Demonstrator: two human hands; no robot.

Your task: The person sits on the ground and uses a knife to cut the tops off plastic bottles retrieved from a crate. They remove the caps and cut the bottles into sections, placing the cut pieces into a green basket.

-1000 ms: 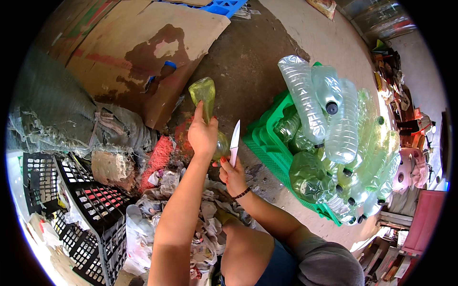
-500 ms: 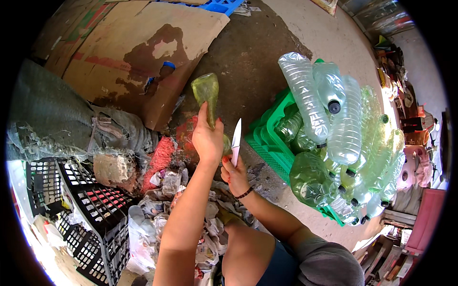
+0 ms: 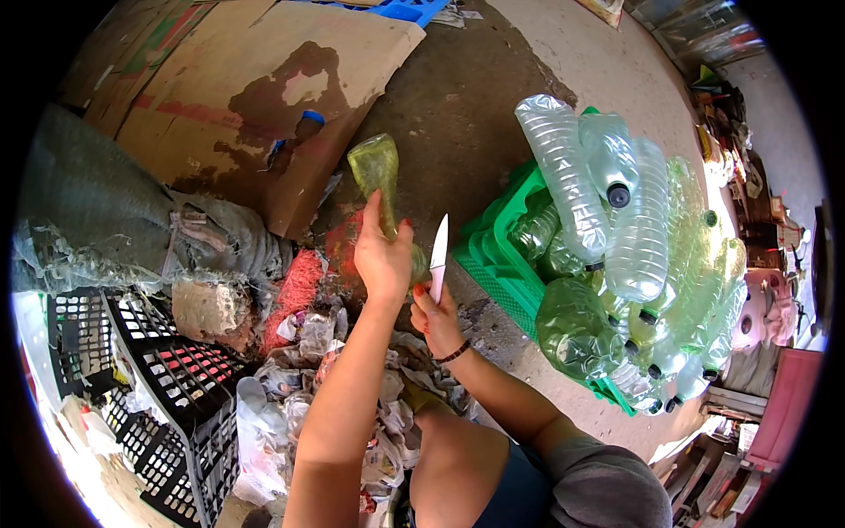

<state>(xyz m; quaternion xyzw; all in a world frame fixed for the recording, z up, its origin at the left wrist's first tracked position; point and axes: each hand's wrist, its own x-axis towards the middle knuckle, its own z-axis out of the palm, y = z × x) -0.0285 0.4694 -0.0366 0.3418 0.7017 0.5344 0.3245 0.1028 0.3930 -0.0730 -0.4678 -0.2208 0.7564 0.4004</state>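
The knife (image 3: 439,259) has shifted slightly, tip forward, axis leaning right.

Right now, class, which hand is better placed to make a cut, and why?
Probably the right hand: it holds the knife, blade exposed, while the left hand grips the yellowish bottle.

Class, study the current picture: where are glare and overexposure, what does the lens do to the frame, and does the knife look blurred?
Head view: bright glints streak the clear bottles; head view: the lower left, beyond the black crate, washes out nearly white; head view: the fisheye rounds the image, blackening its corners; head view: the knife shows a crisp outline.
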